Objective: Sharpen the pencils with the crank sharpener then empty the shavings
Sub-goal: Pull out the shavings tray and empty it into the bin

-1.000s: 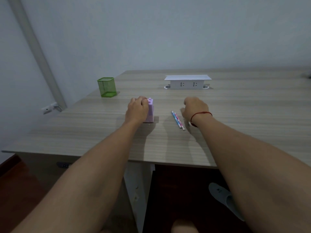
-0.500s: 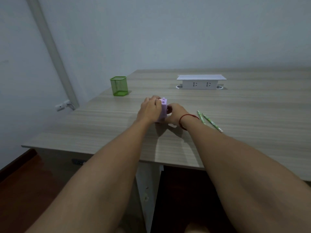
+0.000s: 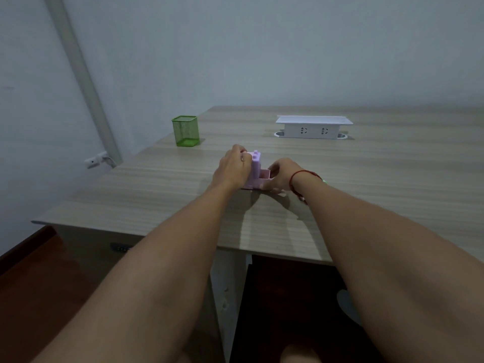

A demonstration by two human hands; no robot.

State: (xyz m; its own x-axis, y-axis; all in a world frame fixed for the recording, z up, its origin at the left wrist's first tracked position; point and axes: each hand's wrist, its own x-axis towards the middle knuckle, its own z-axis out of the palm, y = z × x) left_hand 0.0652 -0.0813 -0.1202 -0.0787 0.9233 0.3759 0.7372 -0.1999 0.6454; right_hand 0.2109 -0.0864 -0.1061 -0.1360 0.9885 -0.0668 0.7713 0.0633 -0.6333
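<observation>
A small purple crank sharpener [image 3: 255, 163] stands near the middle of the wooden desk [image 3: 157, 184]. My left hand [image 3: 233, 167] is wrapped around its left side and top. Its pink shavings drawer [image 3: 264, 176] sticks partway out of the right side, and my right hand [image 3: 281, 175] grips that drawer. The pencils are almost wholly hidden behind my right wrist; only a green tip [image 3: 324, 181] shows there.
A green mesh pen holder [image 3: 185, 131] stands at the desk's back left. A white socket box [image 3: 313, 127] sits at the back centre. The desk's near edge runs under my forearms, with dark floor and a slipper [image 3: 345, 302] below.
My right hand left the pencils, moved left to the sharpener, and the drawer has slid out to the right. The view shifted left, so the pencils now lie behind my right wrist.
</observation>
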